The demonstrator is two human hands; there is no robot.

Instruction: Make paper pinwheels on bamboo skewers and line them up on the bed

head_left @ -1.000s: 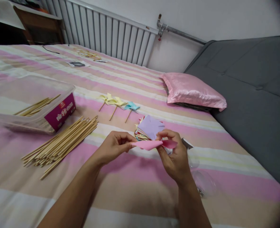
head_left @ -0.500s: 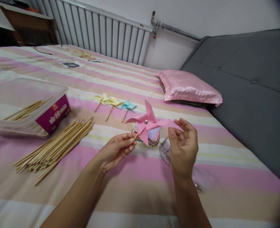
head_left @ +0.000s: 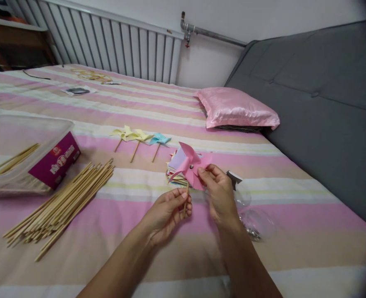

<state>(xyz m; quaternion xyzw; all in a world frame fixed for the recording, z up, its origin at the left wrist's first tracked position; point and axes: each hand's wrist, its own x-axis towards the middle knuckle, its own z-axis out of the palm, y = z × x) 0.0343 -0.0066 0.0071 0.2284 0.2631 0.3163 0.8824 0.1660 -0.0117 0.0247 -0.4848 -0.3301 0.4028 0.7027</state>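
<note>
- We hold a pink pinwheel [head_left: 190, 164] above the striped bed [head_left: 170, 107], its wooden stick [head_left: 186, 201] running down into our left hand [head_left: 167, 211].
- The fingers [head_left: 183, 198] of our left hand are pressed together around the lower part of the stick, pinching it upright.
- Our right hand [head_left: 220, 194] is raised just beside the wheel, its fingers [head_left: 205, 174] closed on the edge of a pink blade near the silver pin at the centre.
- Directly behind the pinwheel lies a stack of coloured paper squares [head_left: 175, 176] on the bed.
- Farther back, three finished pinwheels [head_left: 139, 136], two yellow and one blue, lie in a row.
- To the left, a bundle of wooden sticks [head_left: 61, 203] is spread on the bed, near a clear plastic box [head_left: 24, 157] with a purple label that holds more sticks.
- A clear plastic bag [head_left: 257, 221] lies just right of our right wrist.
- A pink pillow [head_left: 235, 108] rests against the grey headboard [head_left: 319, 91].
</note>
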